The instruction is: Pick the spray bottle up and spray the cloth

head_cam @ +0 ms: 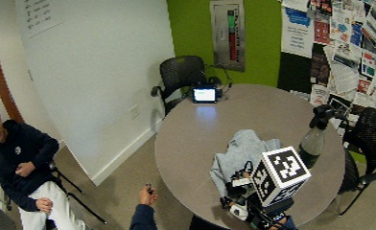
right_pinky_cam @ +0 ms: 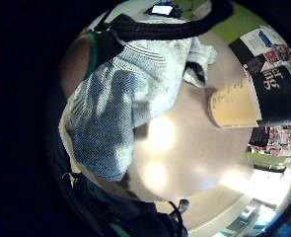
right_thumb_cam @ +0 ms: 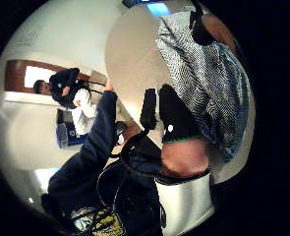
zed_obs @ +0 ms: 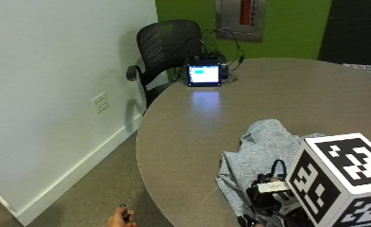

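The cloth [head_cam: 242, 151] lies crumpled near the round tabletop [head_cam: 201, 129]'s near edge, the right hand [head_cam: 249, 194] over its near part; I cannot tell how the fingers stand. The bottle [head_cam: 315, 136] stands upright well apart, by the far-right edge, open tabletop between.

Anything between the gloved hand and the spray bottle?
Nothing visible. The right hand is over the cloth near the table edge; the spray bottle stands upright beyond the cloth, bare tabletop between.

Right hand [head_cam: 249, 203] mostly hidden; grip unseen.
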